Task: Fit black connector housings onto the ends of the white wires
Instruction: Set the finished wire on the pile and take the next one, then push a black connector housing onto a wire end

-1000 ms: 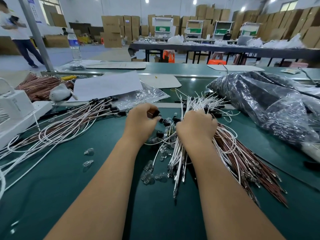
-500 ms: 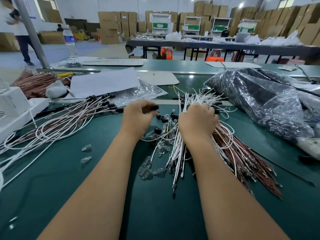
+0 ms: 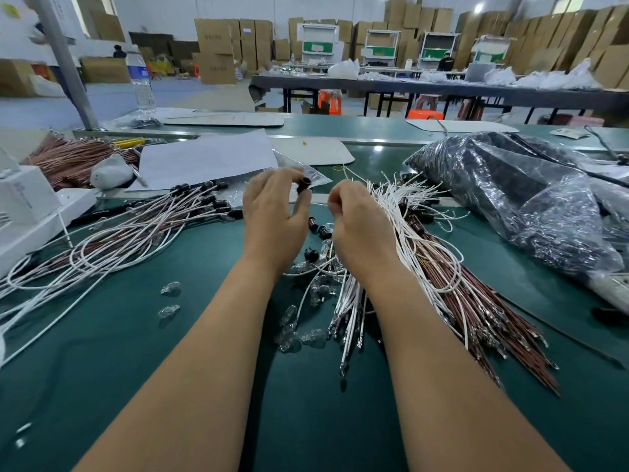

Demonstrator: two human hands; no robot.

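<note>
Head view: the left hand (image 3: 272,216) pinched a black housing (image 3: 304,184) at its fingertips, open end seemingly turned rightward. The right hand (image 3: 360,223) pinched a white wire (image 3: 354,177) end, lifted from the bundle (image 3: 418,233), probably ready for insertion.

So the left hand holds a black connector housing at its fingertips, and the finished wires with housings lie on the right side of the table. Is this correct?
Not quite. The head view shows the left hand pinching the black connector housing, but the finished wires with housings lie on the left side of the table, not the right.
</note>
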